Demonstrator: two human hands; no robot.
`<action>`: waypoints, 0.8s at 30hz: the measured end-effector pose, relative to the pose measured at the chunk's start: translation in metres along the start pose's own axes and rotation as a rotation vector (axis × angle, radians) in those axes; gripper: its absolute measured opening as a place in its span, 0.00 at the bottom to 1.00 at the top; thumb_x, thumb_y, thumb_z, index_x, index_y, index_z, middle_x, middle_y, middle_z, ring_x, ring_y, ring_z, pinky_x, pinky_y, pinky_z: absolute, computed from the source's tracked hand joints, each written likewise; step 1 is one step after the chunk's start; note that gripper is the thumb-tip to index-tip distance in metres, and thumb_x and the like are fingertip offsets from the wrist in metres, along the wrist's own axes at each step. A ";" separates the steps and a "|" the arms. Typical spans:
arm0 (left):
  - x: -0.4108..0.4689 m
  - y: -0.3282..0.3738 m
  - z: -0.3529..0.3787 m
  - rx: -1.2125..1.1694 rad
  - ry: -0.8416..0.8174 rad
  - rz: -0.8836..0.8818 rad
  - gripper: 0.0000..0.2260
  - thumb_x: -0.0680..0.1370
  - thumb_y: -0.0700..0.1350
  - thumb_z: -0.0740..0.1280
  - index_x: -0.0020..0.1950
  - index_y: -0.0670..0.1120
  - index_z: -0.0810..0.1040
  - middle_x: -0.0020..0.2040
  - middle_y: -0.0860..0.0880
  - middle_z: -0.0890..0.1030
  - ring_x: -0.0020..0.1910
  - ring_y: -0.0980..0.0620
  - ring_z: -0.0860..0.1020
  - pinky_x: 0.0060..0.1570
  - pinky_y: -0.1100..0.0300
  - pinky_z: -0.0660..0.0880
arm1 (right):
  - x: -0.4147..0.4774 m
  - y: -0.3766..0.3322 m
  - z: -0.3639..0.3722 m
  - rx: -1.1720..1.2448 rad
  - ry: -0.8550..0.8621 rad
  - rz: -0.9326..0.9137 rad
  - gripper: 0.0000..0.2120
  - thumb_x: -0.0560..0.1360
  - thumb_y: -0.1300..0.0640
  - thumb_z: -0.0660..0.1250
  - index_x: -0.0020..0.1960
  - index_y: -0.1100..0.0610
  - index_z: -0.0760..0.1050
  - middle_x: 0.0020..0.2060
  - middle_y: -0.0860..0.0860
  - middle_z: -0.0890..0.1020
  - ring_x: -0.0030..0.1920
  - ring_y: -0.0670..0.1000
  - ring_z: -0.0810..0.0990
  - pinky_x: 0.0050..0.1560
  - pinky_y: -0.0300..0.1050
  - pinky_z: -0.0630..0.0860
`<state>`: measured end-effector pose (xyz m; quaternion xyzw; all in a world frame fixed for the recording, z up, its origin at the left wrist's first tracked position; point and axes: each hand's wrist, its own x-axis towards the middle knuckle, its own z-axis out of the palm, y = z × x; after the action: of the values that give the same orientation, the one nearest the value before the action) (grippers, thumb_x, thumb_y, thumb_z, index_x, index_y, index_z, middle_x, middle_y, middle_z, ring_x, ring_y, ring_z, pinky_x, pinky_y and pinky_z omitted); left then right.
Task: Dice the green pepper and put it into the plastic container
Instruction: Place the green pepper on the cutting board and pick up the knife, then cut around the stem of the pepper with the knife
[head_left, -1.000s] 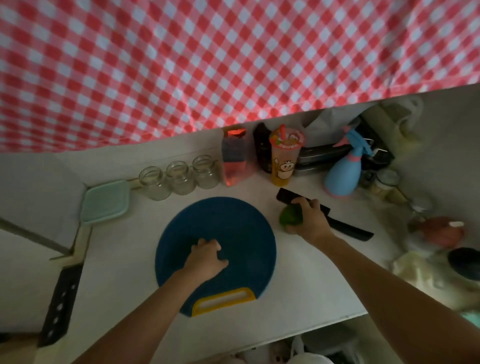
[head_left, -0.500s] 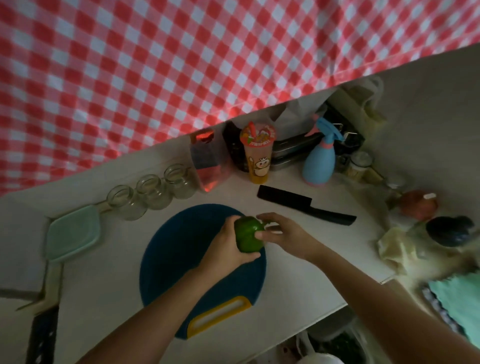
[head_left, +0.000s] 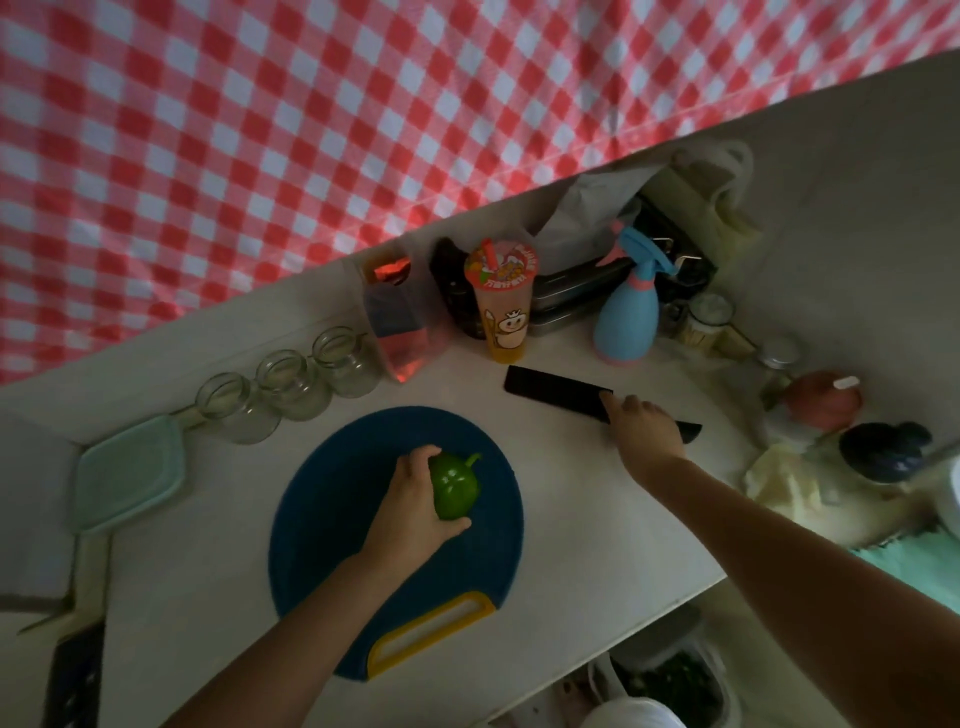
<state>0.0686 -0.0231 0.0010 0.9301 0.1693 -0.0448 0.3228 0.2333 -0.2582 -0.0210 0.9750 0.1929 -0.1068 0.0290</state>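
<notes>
The right hand (head_left: 641, 431) has been taken off the green pepper (head_left: 456, 486) and moved over to the black knife (head_left: 550, 389), and the pepper has been turned so its stem points up and to the right. The knife is lying flat on the white counter (head_left: 571, 519), to the right of the round blue cutting board (head_left: 332, 519). Its handle is covered by the right hand, with the fingers curled over it, and only the tip of the handle can be seen past the hand. The pepper is gripped by the left hand (head_left: 410, 514), with the thumb under it and the fingers round its far side. It is held over the middle of the board; whether it touches the board cannot be told. The pepper is whole and not yet cut. The plastic container (head_left: 127, 475), with a pale green lid on it, is set at the left edge of the counter, well apart from the board. Three glass jars (head_left: 291, 384) are lined up behind the board. A picture cup (head_left: 501, 306) and a blue spray bottle (head_left: 626, 317) are stood further back, near the knife. A red and white checked cloth (head_left: 311, 130) is hung above it all.
</notes>
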 end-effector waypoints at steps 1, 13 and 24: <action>0.000 -0.001 0.000 0.003 0.012 -0.006 0.39 0.64 0.46 0.78 0.68 0.47 0.60 0.65 0.47 0.64 0.63 0.50 0.69 0.58 0.63 0.67 | 0.004 0.000 -0.002 0.009 -0.006 -0.011 0.29 0.77 0.64 0.60 0.75 0.56 0.54 0.59 0.58 0.73 0.57 0.58 0.75 0.56 0.49 0.73; -0.012 -0.004 0.008 -0.087 0.076 -0.017 0.38 0.67 0.53 0.75 0.70 0.45 0.60 0.64 0.47 0.67 0.59 0.54 0.69 0.55 0.65 0.67 | -0.051 -0.055 -0.032 0.545 -0.099 -0.216 0.12 0.82 0.51 0.53 0.57 0.58 0.65 0.37 0.55 0.77 0.35 0.58 0.76 0.35 0.46 0.68; -0.006 0.003 0.017 -0.026 0.069 -0.031 0.36 0.62 0.49 0.79 0.62 0.43 0.64 0.55 0.50 0.70 0.51 0.57 0.69 0.49 0.65 0.70 | -0.071 -0.100 -0.028 0.804 -0.199 -0.305 0.11 0.82 0.55 0.54 0.56 0.63 0.67 0.35 0.56 0.77 0.28 0.49 0.72 0.24 0.37 0.65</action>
<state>0.0643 -0.0375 -0.0101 0.9242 0.1952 -0.0153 0.3280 0.1363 -0.1892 0.0207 0.8540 0.2739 -0.2700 -0.3505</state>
